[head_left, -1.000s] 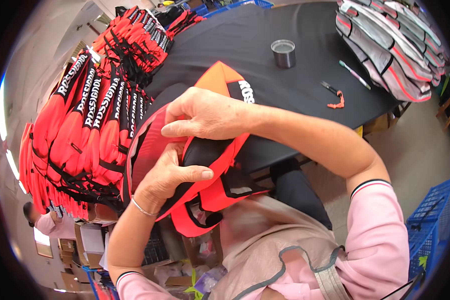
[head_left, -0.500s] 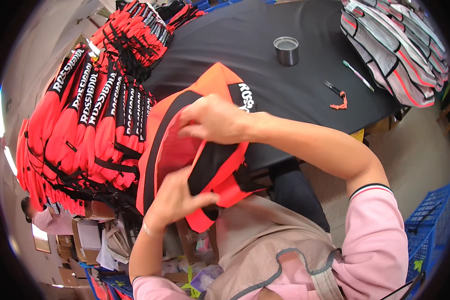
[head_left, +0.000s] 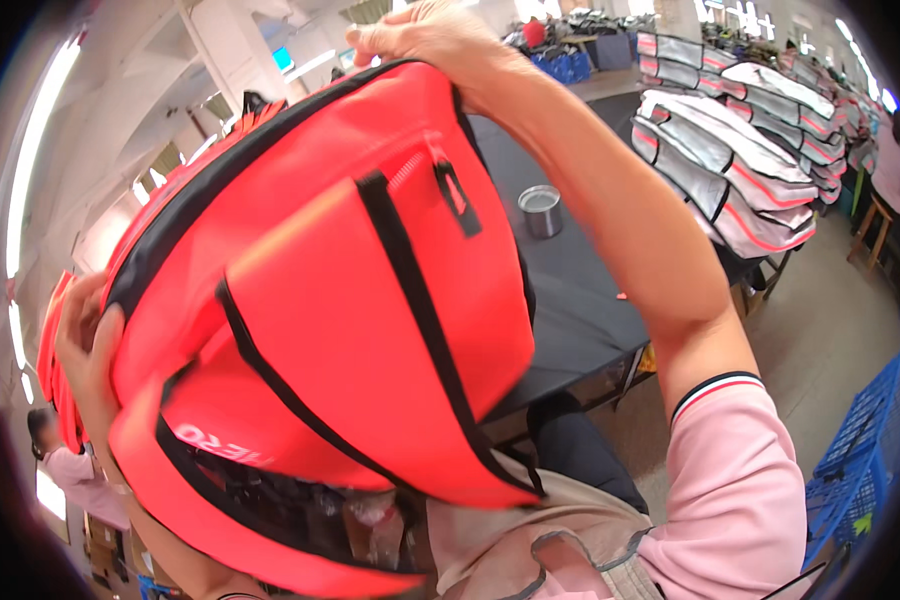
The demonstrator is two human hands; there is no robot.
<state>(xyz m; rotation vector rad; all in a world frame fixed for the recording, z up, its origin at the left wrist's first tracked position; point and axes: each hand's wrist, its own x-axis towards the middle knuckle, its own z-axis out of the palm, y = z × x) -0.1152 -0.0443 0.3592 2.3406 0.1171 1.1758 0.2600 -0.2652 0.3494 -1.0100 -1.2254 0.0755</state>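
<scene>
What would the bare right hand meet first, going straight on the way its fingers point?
For the right hand, the way leftward looks free above the black-trimmed red fabric bag; the tall white pillar seems far behind, though depth is unclear.

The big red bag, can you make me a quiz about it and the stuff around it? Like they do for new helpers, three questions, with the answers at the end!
1. Pick one: what stands on the dark table?
a) a lamp
b) a metal cup
c) a plate

2. True or false: the right hand is down at the bottom of the red bag.

3. Fill the gap: the plastic crate at the picture's lower right is coloured ____.

Key:
1. b
2. False: it is up by the bag's top edge.
3. blue
</scene>
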